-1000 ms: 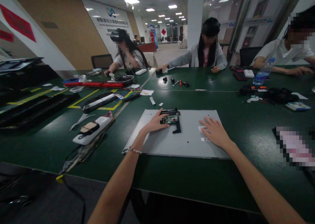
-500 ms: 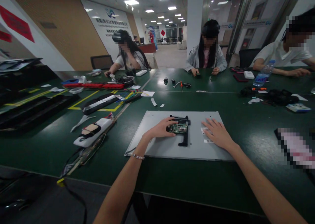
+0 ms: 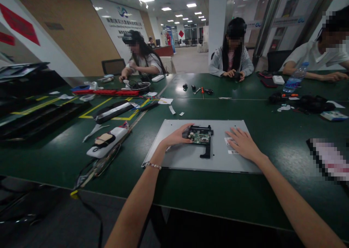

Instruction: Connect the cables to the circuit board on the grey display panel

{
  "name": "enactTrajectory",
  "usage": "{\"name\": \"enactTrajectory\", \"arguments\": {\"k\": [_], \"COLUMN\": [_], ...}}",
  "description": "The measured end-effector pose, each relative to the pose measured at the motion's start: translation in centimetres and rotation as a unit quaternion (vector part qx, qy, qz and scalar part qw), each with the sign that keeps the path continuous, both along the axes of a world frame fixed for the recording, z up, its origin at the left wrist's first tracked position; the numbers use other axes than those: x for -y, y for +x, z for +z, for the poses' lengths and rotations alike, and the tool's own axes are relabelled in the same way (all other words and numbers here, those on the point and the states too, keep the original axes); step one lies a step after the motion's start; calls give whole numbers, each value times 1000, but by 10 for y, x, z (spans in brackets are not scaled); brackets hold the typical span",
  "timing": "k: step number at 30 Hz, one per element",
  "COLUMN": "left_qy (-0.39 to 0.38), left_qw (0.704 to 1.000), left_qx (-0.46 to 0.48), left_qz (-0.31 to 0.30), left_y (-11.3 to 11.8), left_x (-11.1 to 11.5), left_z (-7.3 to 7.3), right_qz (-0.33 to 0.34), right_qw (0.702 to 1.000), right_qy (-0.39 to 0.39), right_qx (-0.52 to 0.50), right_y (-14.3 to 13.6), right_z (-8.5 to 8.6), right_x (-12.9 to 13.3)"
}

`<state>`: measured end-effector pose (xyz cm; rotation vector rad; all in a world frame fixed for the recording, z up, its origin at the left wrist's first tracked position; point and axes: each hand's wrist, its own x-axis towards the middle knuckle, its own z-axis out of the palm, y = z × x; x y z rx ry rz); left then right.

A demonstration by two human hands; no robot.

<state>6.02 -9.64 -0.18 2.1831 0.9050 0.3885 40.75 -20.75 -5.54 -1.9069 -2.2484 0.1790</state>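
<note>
A flat grey panel (image 3: 177, 159) lies on the table in front of me. On it sits a black plastic bracket (image 3: 207, 150) that frames a green circuit board (image 3: 200, 136). My left hand (image 3: 178, 135) grips the left side of the circuit board, fingers at its far edge and thumb at its near edge; part of that side is hidden by the hand. To the right, my right hand (image 3: 242, 144) rests open and flat on the panel, fingers spread, partly over white labels (image 3: 232, 152).
A white device with wires (image 3: 102, 150) lies left of the panel, near paper scraps (image 3: 172, 110). Beyond are a red-handled screwdriver (image 3: 202, 91) and a wrench (image 3: 196, 91). A water bottle (image 3: 296, 79) and black items (image 3: 311, 106) are at right. Several people sit across the table.
My left hand's fingers have drawn back left, baring more of the circuit board. My right hand stays flat on the panel. The view has shifted slightly; the person opposite now has both hands together.
</note>
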Motion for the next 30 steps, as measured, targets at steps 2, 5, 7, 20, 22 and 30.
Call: {"name": "enactTrajectory", "arguments": {"k": [2,5,7,20,22,30], "left_qy": [10,31,37,42,40,-2], "left_qw": [1000,999,999,998,998,996], "left_qx": [2,-3,-6,-26,-33,-36], "left_qz": [-3,-10,-15,-29,-31,-85], "left_y": [2,4,6,14,15,11], "left_x": [0,1,2,10,10,11], "left_z": [0,1,2,0,-1,1], "right_qz": [0,1,-1,1,10,41], "right_qw": [1000,1000,1000,1000,1000,998], "right_qy": [0,2,2,4,-10,-52], "right_qx": [0,4,8,4,0,-18], "right_y": [0,-1,-1,0,3,22], "right_z": [0,0,0,1,0,0], "right_x": [0,0,0,2,1,5]}}
